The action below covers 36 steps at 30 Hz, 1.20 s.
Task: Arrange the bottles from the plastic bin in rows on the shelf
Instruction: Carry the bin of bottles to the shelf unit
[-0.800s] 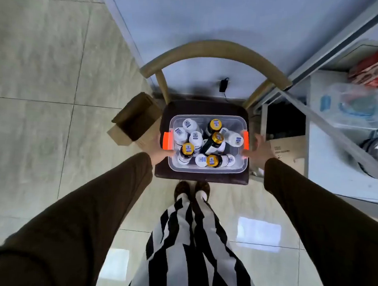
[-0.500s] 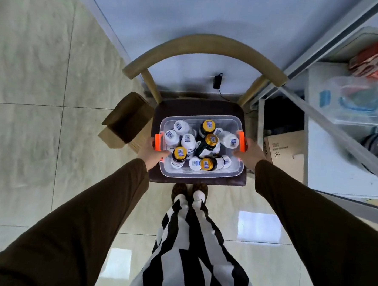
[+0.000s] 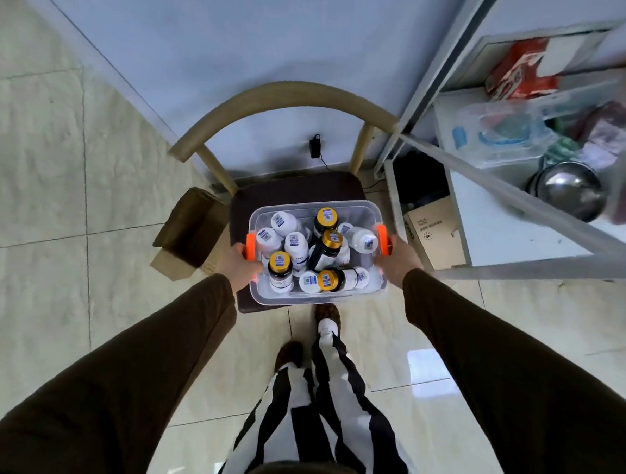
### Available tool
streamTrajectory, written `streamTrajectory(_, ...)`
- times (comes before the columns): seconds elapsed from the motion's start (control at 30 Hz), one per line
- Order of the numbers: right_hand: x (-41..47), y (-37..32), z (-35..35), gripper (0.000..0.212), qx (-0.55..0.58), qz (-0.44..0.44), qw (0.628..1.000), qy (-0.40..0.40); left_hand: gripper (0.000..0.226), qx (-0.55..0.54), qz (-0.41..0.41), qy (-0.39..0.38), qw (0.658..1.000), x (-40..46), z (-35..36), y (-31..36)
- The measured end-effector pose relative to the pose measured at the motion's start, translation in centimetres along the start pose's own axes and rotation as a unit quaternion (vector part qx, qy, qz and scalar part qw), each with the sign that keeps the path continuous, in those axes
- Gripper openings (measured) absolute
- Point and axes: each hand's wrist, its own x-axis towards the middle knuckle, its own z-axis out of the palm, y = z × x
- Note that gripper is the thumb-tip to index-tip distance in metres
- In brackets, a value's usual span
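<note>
Gripping the clear plastic bin at both ends, the person holds it above the dark seat of the chair. The left hand wraps the side by the left orange latch, thumb over the rim. The right hand takes the end by the right orange latch; its fingers curl out of sight beneath, so the exact hold there cannot be confirmed.

Change noted: 0.8 s ago both hands were only reaching the latches and the bin sat square on the seat. It now overhangs the near edge of the seat, drawn toward the person and apparently lifted. The person's feet have shifted to a stride.

Contents: about 11 bottles, loosely packed. 4 have gold caps, the rest white caps; several lean or lie on their sides. None has left the bin.

Destination: the grey metal shelf stands to the right, well apart from the bin. Its visible tiers carry a red box, a clear container and a steel bowl.

Assessment: the task stands at its opening step, carrying the bin toward the shelf. Risk is judged modest; loose bottles may roll if the bin tilts.
</note>
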Motion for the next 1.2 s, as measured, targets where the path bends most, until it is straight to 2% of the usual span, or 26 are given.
streamTrajectory(0.1,-3.6,1.8,-0.5,0.028,-0.008,0.017,0.999,0.041,0.027,0.03,0.051,-0.002,0.998,-2.6,-0.1,1.0)
streamTrajectory(0.27,-10.7,6.5,-1.0,0.047,0.063,0.076,0.99,0.105,0.02,0.079,0.136,-0.024,0.987,-8.1,1.1,2.6)
streamTrajectory(0.47,-19.1,14.5,-2.6,0.035,0.172,0.12,0.961,0.182,0.015,0.138,0.222,-0.064,0.963,-14.7,5.9,5.6)
streamTrajectory(0.77,-29.0,30.9,-6.7,0.022,0.267,0.19,0.912,0.248,0.021,0.192,0.298,-0.142,0.924,-24.7,21.1,10.9)
streamTrajectory(1.0,-33.5,44.8,-12.2,0.025,0.289,0.213,0.896,0.263,0.022,0.25,0.322,-0.171,0.897,-31.3,35.6,15.5)
streamTrajectory(1.2,-34.2,53.1,-17.6,0.022,0.291,0.231,0.888,0.271,0.022,0.27,0.328,-0.186,0.886,-34.8,44.3,20.2)
